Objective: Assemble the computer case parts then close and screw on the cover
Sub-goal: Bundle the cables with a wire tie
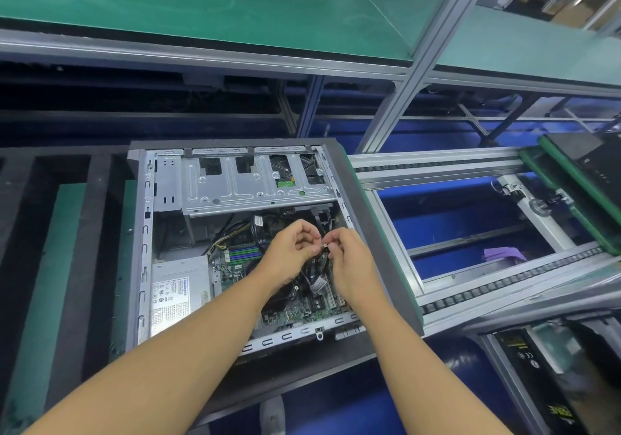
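Case (141, 233) open above; drive cage (248, 182) and cables (323, 221) inside.

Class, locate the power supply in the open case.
Head view: the power supply sits in the lower-left corner of the case, left of the motherboard.

L hand (293, 249), R hand (351, 263) pinch black cables (323, 257) together — inside open PC case (145, 233).

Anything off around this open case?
A crumpled purple cloth lies below the conveyor rails, right of the case, stray amid bare framing. Left hand and right hand pinch loose black cables inside; no damage visible.
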Available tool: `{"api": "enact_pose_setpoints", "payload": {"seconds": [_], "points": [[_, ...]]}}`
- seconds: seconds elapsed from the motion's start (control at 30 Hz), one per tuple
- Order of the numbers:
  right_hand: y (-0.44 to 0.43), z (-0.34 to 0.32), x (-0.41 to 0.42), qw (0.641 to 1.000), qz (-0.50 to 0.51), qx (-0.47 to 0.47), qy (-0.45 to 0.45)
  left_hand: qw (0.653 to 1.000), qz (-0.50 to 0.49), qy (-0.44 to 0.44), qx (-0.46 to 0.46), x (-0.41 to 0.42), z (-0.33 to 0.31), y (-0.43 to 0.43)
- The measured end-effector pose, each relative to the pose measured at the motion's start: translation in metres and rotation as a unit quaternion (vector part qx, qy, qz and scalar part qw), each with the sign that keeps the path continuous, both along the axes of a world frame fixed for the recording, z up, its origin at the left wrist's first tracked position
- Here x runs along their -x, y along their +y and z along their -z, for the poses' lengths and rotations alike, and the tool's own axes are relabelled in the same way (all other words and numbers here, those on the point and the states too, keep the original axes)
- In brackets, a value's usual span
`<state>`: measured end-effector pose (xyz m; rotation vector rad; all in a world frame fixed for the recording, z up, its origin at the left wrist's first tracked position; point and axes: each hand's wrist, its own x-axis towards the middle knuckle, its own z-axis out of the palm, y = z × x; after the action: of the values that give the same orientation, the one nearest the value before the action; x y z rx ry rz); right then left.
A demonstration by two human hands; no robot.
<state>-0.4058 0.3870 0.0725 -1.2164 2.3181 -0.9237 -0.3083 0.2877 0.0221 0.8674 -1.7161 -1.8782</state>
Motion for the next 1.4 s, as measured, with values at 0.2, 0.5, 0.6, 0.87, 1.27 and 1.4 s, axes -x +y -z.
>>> {"api": "enact_pose_setpoints", "payload": {"seconds": [0.2,0.5,0.6,0.87,1.27,1.4], "points": [[-0.001,-0.002,-0.001,1.000,0.002,-0.003,-0.016,1.000,0.000,-0.010,0.023,0.000,-0.002,-0.001],[-0.001,0.004,0.004,0.999,-0.022,-0.039,-0.007,0.997,0.022,-0.017,0.069,-0.001,-0.002,-0.002],[-0.001,0.007,0.005,0.999,-0.029,-0.038,-0.007,0.996,0.031,-0.009,0.080,-0.002,-0.003,-0.001],[-0.003,0.010,0.005,0.999,-0.025,-0.040,-0.005,0.998,0.026,-0.013,0.060,-0.003,-0.004,-0.003],[-0.009,0.012,0.001,0.999,0.013,-0.029,0.004,0.999,0.013,-0.011,0.038,-0.003,-0.001,-0.001],[-0.004,0.009,-0.003,1.000,0.007,-0.010,0.012,0.998,0.006,-0.009,0.058,-0.004,-0.002,0.000]]}}
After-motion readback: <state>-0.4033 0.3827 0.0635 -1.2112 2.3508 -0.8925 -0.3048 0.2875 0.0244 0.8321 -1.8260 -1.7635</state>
